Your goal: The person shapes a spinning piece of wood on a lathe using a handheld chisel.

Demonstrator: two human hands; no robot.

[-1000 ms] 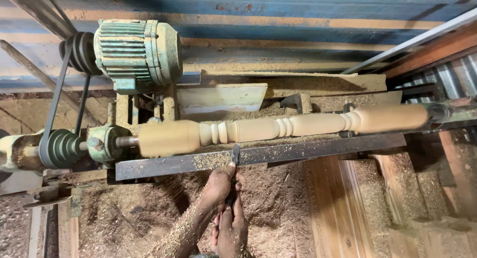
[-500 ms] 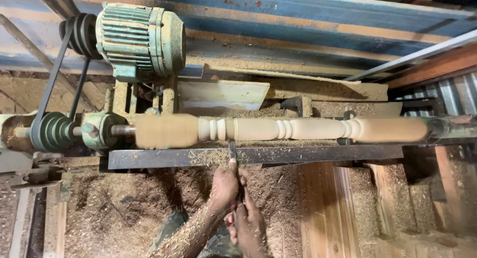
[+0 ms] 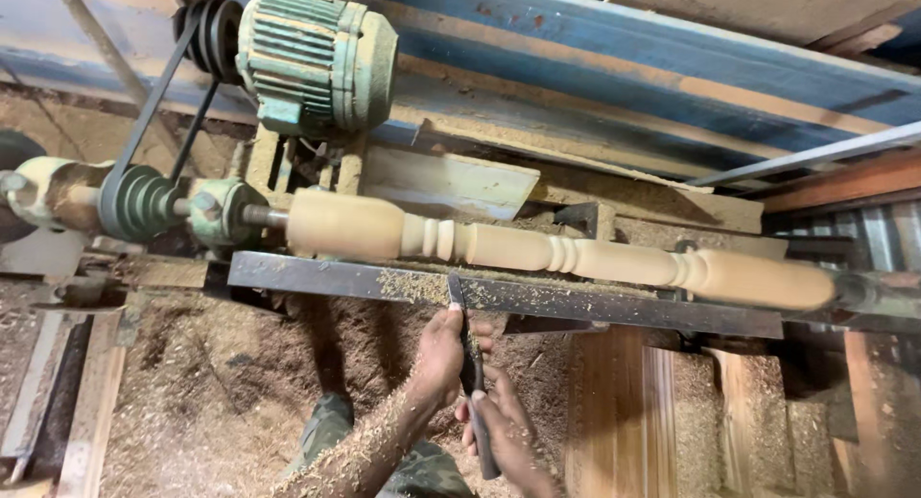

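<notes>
Left hand (image 3: 439,356) gripping dark metal turning chisel (image 3: 467,349) near its blade, right hand (image 3: 504,438) clutching its handle, tip resting on long dark steel tool rest (image 3: 595,308), just below pale turned wooden spindle (image 3: 537,250)

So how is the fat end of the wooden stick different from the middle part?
The fat end of the wooden stick, next to the green pulley, is thick and smooth, with no grooves. The middle part is thinner and has rings cut in on both sides of it. The chisel, held by the left hand and the right hand, points near the middle part, not the fat end. Both are the same pale wood.
</notes>
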